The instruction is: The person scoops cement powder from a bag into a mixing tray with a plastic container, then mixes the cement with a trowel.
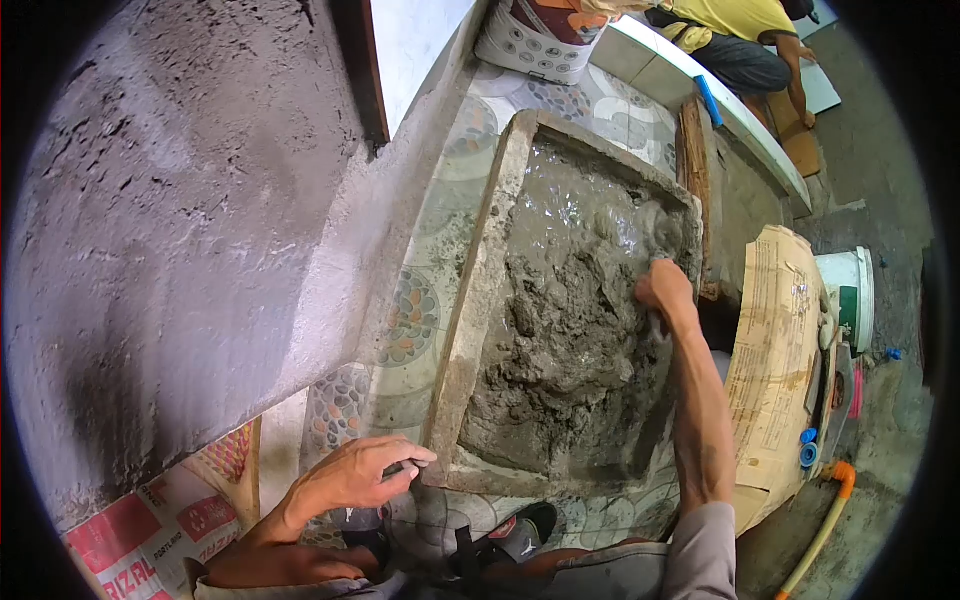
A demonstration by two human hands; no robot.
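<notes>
A shallow rectangular trough [470, 330] holds wet grey cement mix [570, 330], lumpy in the middle and watery toward the far end. Over the trough's right side, my right hand [665, 288] is closed in a fist; whatever it grips is hidden by the fingers and the mix. At the near left corner of the trough is my left hand [370, 472], its thumb and fingers bent around a small grey piece that I cannot make out.
Rough wall at left; cement bag [150, 535] lower left. A filled sack [535, 45] stands beyond the trough. To the right are brown paper [765, 370], a white bucket [845, 290] and an orange-ended hose [825, 530]. Another person [735, 40] crouches at the upper right.
</notes>
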